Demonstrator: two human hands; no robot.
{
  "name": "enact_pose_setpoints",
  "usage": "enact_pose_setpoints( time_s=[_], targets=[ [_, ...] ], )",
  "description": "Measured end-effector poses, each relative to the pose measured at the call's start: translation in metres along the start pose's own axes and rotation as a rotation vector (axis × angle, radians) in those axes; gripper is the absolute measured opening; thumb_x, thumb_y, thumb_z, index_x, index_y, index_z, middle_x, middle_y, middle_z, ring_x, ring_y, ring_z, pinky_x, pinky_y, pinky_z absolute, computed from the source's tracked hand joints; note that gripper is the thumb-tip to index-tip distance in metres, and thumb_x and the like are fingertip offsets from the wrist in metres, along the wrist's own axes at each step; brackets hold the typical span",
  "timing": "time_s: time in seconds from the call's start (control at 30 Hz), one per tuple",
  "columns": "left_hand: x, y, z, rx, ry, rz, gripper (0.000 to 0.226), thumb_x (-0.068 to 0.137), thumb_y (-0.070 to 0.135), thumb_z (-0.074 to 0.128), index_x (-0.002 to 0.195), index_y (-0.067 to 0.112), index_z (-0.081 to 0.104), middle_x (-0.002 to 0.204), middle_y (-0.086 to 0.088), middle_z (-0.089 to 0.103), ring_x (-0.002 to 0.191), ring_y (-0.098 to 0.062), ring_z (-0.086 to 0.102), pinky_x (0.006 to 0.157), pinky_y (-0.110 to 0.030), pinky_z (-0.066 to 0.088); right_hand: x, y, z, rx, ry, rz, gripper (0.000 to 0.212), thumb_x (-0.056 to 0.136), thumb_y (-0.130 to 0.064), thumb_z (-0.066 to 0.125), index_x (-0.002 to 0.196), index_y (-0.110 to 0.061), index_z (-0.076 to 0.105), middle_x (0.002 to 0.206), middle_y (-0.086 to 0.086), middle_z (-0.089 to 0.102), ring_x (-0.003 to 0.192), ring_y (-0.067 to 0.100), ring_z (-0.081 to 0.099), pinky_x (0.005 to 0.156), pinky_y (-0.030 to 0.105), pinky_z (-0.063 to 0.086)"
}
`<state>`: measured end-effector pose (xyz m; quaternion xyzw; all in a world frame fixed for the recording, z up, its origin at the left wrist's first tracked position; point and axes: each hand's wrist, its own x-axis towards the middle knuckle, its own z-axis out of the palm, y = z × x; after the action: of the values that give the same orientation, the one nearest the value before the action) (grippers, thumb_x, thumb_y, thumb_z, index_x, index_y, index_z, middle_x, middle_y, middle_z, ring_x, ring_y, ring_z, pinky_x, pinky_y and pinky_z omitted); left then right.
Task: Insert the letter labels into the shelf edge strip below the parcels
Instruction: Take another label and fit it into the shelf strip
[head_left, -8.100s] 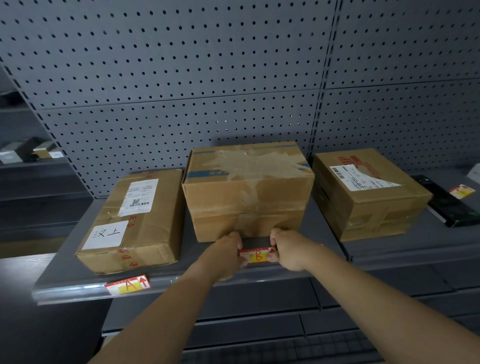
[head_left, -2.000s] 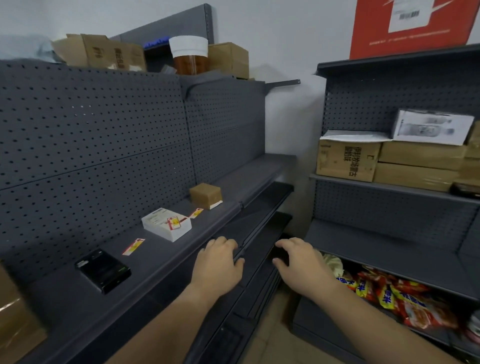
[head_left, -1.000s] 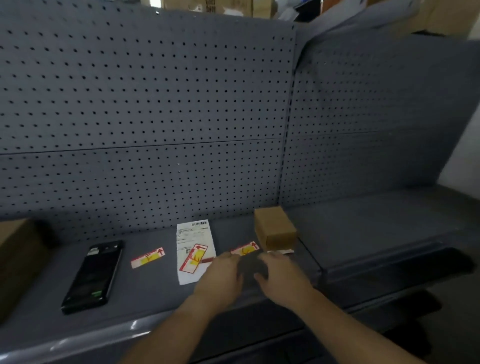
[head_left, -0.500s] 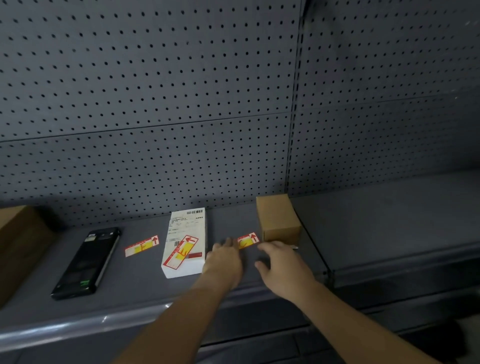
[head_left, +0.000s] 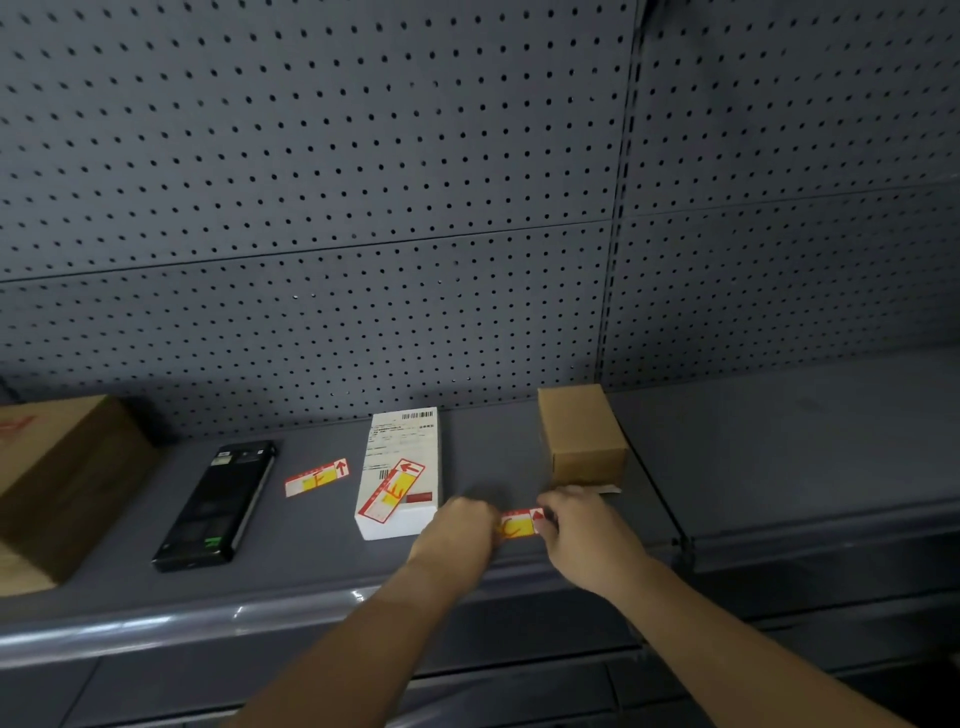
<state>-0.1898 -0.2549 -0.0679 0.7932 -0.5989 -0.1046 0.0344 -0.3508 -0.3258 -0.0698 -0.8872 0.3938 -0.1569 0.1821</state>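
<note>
Left grip (head_left: 460, 525) and right grip (head_left: 582, 530) were each pinched on one end of a red-and-yellow label (head_left: 519, 526), held near the front of the shelf (head_left: 311, 566), before a small brown box (head_left: 579, 436). Its letter was half hidden. Three labels were counted: an E label (head_left: 392, 491) lay on a barcoded white box (head_left: 402, 447), a loose label (head_left: 316, 478) lay between that box and a phone (head_left: 215, 504).

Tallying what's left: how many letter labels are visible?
3: the loose label on the shelf beside the black phone, the top label on the white box, the held label pinched between left hand and right hand. Others may be hidden.
</note>
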Motion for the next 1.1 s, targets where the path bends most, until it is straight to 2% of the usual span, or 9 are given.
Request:
enact_pose_setpoints(
  time_s=[0.2,0.33,0.43,0.57,0.67,0.77,0.9,1.0,1.1],
  targets=[
    [-0.011,-0.006,-0.001,0.065,0.000,0.127,0.017,0.097,0.014,0.051,0.106,0.010,0.065,0.098,-0.012,0.066,0.087,-0.026,0.063,0.084,-0.037,0.054,0.003,-0.005,0.005,-0.014,-0.072,0.051,0.033,0.093,-0.034,0.057,0.122,-0.021,0.060,0.117,0.000,0.056,0.102,0.020,0.056,0.083,0.032,0.047],
    [-0.014,-0.009,0.000,0.090,0.028,0.199,0.017,0.098,0.013,0.049,0.106,0.009,0.063,0.101,-0.012,0.065,0.088,-0.025,0.062,0.081,-0.034,0.052,0.007,-0.004,0.006,-0.004,-0.076,0.065,0.027,0.089,-0.032,0.061,0.114,-0.023,0.063,0.108,-0.002,0.054,0.094,0.016,0.054,0.080,0.031,0.048],
    [-0.015,-0.013,0.003,0.069,0.069,0.237,0.016,0.099,0.017,0.050,0.106,0.011,0.063,0.101,-0.010,0.065,0.087,-0.023,0.061,0.078,-0.030,0.048,0.009,-0.004,0.005,0.014,-0.106,0.084,0.025,0.087,-0.033,0.063,0.112,-0.027,0.061,0.108,-0.004,0.051,0.096,0.015,0.053,0.085,0.033,0.050],
    [-0.014,-0.018,0.006,0.025,0.141,0.285,0.015,0.099,0.020,0.049,0.107,0.015,0.061,0.100,-0.006,0.064,0.086,-0.019,0.060,0.078,-0.029,0.051,0.010,-0.003,0.006,0.041,-0.151,0.080,0.041,0.090,-0.031,0.059,0.130,-0.026,0.053,0.119,-0.001,0.047,0.108,0.019,0.050,0.095,0.036,0.046],
    [-0.014,-0.021,0.009,-0.004,0.205,0.317,0.016,0.100,0.022,0.046,0.107,0.016,0.059,0.100,-0.005,0.063,0.088,-0.019,0.057,0.078,-0.028,0.049,0.011,-0.003,0.006,0.029,-0.164,0.077,0.041,0.091,-0.034,0.057,0.131,-0.027,0.053,0.117,-0.002,0.044,0.107,0.019,0.049,0.095,0.036,0.045],
    [-0.015,-0.021,0.011,-0.097,0.254,0.341,0.015,0.099,0.024,0.050,0.100,0.017,0.063,0.095,-0.003,0.065,0.084,-0.016,0.057,0.077,-0.025,0.047,0.011,-0.002,0.007,0.042,-0.162,0.079,0.041,0.089,-0.033,0.062,0.129,-0.028,0.055,0.116,-0.004,0.043,0.108,0.019,0.048,0.097,0.037,0.045],
    [-0.017,-0.022,0.009,-0.346,0.290,0.247,0.010,0.088,0.015,0.064,0.083,0.024,0.063,0.082,0.005,0.062,0.072,-0.006,0.054,0.069,-0.021,0.044,0.011,-0.003,0.008,0.085,-0.146,0.104,0.039,0.087,-0.031,0.067,0.124,-0.029,0.058,0.115,-0.005,0.043,0.108,0.019,0.049,0.097,0.039,0.045],
    [-0.015,-0.018,0.007,-0.421,0.327,0.177,0.025,0.082,0.010,0.068,0.103,0.023,0.066,0.095,0.006,0.062,0.081,-0.004,0.054,0.075,-0.014,0.042,0.012,-0.004,0.007,0.079,-0.141,0.102,0.029,0.085,-0.030,0.069,0.112,-0.031,0.060,0.109,-0.006,0.045,0.103,0.018,0.050,0.092,0.038,0.047],
    [-0.011,-0.014,0.004,-0.418,0.303,0.109,0.039,0.082,0.010,0.068,0.120,0.019,0.062,0.108,0.002,0.062,0.092,-0.010,0.058,0.079,-0.012,0.040,0.012,-0.006,0.004,0.089,-0.128,0.104,0.026,0.084,-0.029,0.071,0.105,-0.034,0.057,0.107,-0.008,0.049,0.099,0.016,0.050,0.088,0.037,0.047]
  ],
)
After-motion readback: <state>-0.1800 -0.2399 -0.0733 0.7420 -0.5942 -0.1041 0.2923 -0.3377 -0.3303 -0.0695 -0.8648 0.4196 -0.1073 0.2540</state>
